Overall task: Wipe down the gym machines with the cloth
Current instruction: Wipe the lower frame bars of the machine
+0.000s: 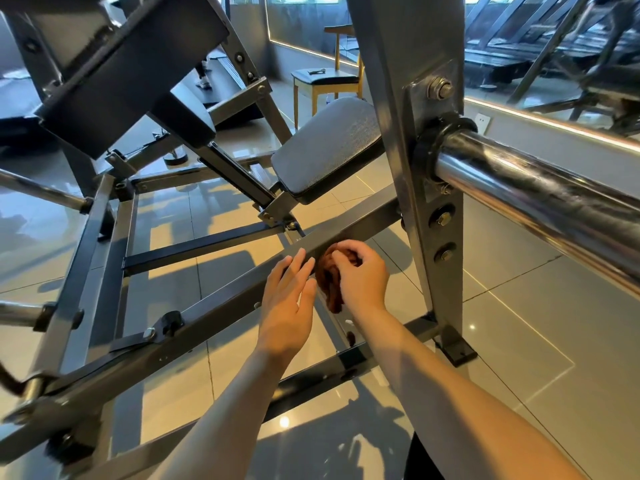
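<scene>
Two hands meet at the lower centre of the frame, on one gym machine [391, 81] of grey steel. The right hand [363, 278] has its fingers curled and clamped round one bunched brown cloth [330, 282], which it holds against the slanting bar [207, 313] that runs from the lower left up to the centre. The left hand [287, 299], just beside it on the left, keeps its fingers straight and slightly apart, with the tips laid on the same bar and holding nothing. Above the hands sits one black padded seat [329, 147]. On the right, one thick chrome tube [536, 202] juts from the upright post, whose plate shows three bolts [443, 219]. One wooden chair [325, 81] stands at the upper centre, on the glossy tiled floor [519, 306].
</scene>
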{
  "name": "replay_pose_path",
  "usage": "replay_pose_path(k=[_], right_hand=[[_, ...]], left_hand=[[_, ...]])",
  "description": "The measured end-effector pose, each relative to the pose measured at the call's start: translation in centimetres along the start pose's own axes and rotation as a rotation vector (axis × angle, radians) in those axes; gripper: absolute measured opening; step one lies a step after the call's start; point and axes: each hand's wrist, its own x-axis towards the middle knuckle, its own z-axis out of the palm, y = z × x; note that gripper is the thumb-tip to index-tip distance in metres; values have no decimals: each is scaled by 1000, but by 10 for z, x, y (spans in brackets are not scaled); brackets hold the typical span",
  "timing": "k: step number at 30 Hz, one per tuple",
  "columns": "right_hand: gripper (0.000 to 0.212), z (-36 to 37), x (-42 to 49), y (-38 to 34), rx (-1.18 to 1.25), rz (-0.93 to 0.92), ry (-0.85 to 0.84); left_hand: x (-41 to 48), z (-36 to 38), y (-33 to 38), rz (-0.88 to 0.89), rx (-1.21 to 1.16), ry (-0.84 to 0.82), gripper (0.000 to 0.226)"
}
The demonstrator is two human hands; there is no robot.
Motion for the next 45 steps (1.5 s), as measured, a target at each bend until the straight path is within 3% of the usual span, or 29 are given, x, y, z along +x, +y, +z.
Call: replay_pose_path(k=[4,10,16,19,23,28,33,36,39,45], right_hand=[[15,10,-12,6,-86,-11,-147],[13,-8,14,-3,57,-71,139],[15,7,-12,4,-1,-42,-108],[17,-1,-25,-5,151,-10,-78],[19,-5,-52,-10,321,251,-182],[19,5,-90,-9,273,357,-339],[17,13,-112,-4,132,377,-460],[19,21,-121,-1,153,420,-535],[18,30,-126,1,151,361,-566],[24,60,-144,-3,78,260,-638]], left_hand=[[0,3,1,26,9,68,47],[0,-3,3,12,8,1,48],[-7,-5,4,20,-60,8,47],[-17,-14,8,3,-120,22,47],[-38,-21,20,-180,-408,-67,37],[-65,-33,16,-328,-539,-2,31],[-88,-43,6,-357,-485,58,27],[-100,-52,0,-420,-592,112,22],[-109,-59,-6,-496,-720,164,19],[-118,-77,-27,-571,-745,286,17]])
